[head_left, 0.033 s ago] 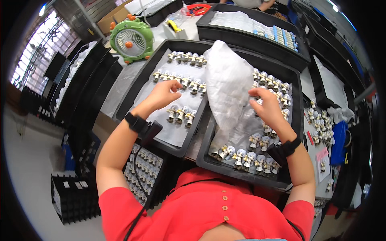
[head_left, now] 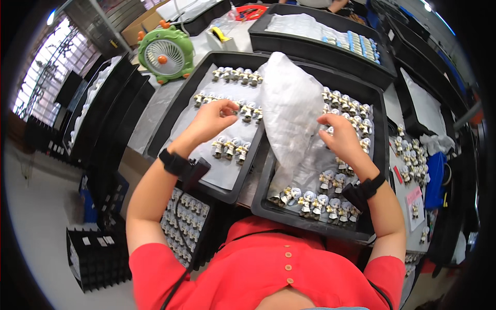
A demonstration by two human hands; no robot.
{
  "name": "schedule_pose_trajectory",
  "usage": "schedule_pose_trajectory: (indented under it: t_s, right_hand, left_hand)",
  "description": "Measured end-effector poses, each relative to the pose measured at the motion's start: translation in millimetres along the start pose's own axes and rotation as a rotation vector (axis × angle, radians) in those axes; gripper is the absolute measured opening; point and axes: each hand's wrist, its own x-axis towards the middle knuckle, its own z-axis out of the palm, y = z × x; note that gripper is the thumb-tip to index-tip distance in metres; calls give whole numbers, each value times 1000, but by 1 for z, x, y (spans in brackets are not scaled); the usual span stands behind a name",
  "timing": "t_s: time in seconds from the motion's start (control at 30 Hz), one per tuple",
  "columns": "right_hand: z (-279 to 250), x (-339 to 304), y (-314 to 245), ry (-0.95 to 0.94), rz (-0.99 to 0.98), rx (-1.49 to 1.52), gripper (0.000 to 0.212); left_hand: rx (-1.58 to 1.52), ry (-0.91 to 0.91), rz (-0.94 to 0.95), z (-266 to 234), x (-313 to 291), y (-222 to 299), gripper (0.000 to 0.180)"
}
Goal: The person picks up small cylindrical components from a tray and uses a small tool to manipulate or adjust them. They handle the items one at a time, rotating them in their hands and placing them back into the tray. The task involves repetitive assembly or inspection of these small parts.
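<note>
My left hand (head_left: 211, 121) hovers over the left black tray (head_left: 173, 111), fingers curled and thumb apart. Its fingertips are beside a row of small white-haired figurines (head_left: 249, 111); I see nothing held between them. Over the right black tray (head_left: 380, 124), my right hand (head_left: 340, 135) has its thumb and fingers parted and appears to hold nothing. Those fingertips are next to the edge of a crumpled white translucent sheet (head_left: 292, 101), which stands up across the border between the trays. More figurines (head_left: 315, 204) line the right tray's near side. Others in that tray are partly hidden by my right hand and the sheet.
A green fan (head_left: 164, 54) and a tape dispenser (head_left: 221, 39) stand beyond the trays. Another black tray (head_left: 258, 39) lies at the far side. Loose figurines (head_left: 412, 157) and a blue bin (head_left: 436, 181) are at the right. Stacked trays (head_left: 111, 108) rise at the left.
My left hand has moved slightly right, closer to the figurines in the left tray's middle row. My right hand stays almost in place. The whole view has shifted a little.
</note>
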Motion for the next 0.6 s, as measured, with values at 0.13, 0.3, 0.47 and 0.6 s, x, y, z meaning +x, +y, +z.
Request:
schedule_pose_trajectory:
  t_s: [0.13,0.3,0.47,0.6]
  right_hand:
    - [0,-8,2,-223,106,-348,44]
    - [6,-13,18,-281,136,-380,52]
    - [2,-4,23,-316,163,-228,50]
    - [-27,7,-18,-30,62,127,61]
  left_hand:
    - [-601,-247,75,29,-16,77,24]
    - [-905,-533,163,81,-8,102,25]
    - [-956,-417,-63,100,2,81,26]
    - [-1110,-299,-98,104,7,74,38]
